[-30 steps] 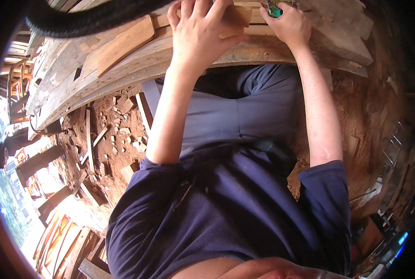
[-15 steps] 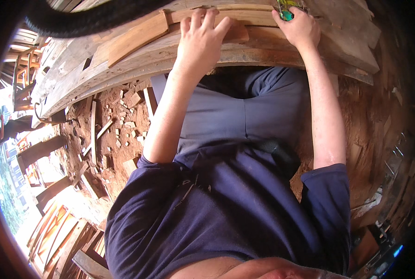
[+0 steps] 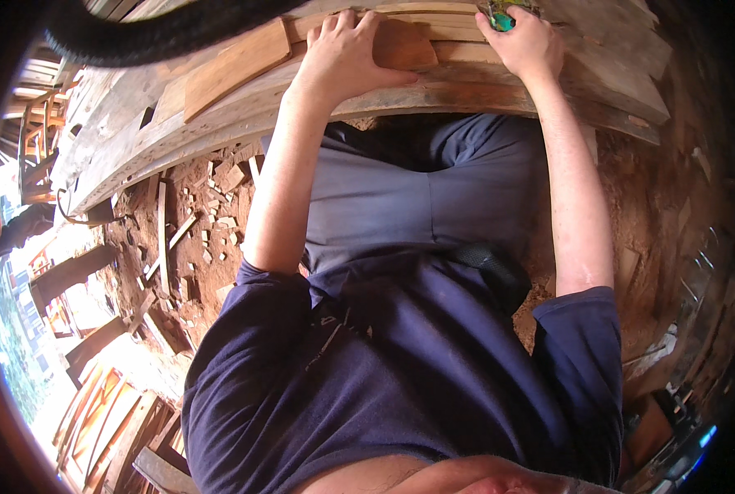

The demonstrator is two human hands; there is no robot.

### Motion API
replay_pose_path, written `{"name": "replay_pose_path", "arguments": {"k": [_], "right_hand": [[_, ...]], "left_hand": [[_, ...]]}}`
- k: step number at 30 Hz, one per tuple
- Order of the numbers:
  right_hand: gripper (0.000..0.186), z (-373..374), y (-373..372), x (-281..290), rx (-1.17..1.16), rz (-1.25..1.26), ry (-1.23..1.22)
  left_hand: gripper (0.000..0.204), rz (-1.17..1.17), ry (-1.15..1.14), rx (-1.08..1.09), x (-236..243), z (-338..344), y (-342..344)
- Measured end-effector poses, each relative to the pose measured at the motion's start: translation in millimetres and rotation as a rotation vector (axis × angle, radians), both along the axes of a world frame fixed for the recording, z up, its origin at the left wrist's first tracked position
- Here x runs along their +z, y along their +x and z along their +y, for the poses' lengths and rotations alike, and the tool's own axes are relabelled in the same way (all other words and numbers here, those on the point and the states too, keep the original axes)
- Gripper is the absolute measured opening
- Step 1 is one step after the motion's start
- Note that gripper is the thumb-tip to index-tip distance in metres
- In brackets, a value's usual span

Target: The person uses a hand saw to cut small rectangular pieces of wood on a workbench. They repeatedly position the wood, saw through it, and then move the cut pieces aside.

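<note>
My left hand (image 3: 336,64) lies with fingers spread over narrow wooden strips on the wooden bench (image 3: 128,140), its thumb stretched out to the right. Just right of it is a darker brown wood piece (image 3: 406,45), partly covered by the hand. My right hand (image 3: 530,45) is closed round a small green and yellow tool (image 3: 501,20) at the far side. Its kind is not clear, since the fingers and the picture's upper edge hide part of it. A light strip of wood (image 3: 458,34) runs between the two hands.
A flat wooden board (image 3: 240,70) rests on the bench left of my left hand. Offcuts (image 3: 219,202) and thin sticks (image 3: 164,239) litter the dusty floor on the left. A black cable-like band (image 3: 161,37) crosses the upper left. A stack of curved wood pieces (image 3: 108,428) stands lower left.
My left hand has shifted left and a little nearer, its thumb now lower and spread wide, showing more of the brown wood piece. The right hand keeps its hold, moved only slightly.
</note>
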State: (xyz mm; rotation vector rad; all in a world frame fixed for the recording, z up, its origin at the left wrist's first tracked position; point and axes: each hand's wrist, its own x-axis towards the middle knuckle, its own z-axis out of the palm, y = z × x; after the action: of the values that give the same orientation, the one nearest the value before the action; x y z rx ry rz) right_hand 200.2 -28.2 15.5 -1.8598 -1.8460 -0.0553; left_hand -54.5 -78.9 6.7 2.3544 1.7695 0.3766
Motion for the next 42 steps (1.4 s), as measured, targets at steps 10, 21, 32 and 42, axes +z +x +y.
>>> {"name": "replay_pose_path", "arguments": {"k": [10,21,32,42], "right_hand": [[0.039,2.6,3.9,-1.3,0.021,-0.006,-0.004],[0.043,8.2,13.4,-17.2,0.075,-0.008,0.080],[0.037,13.2,28.2,-35.3,0.214,0.144,0.362],[0.031,-54.3,-24.4,-1.4,0.525,1.661,-0.131]], "left_hand": [[0.091,0.055,0.521,-0.020,25.5,13.5,8.3],[0.045,-0.250,0.508,0.107,28.7,39.1,44.0],[0.048,-0.129,1.111,0.158,-5.9,66.4,55.1],[0.044,-0.146,1.069,0.169,-12.0,66.8,57.7]]}}
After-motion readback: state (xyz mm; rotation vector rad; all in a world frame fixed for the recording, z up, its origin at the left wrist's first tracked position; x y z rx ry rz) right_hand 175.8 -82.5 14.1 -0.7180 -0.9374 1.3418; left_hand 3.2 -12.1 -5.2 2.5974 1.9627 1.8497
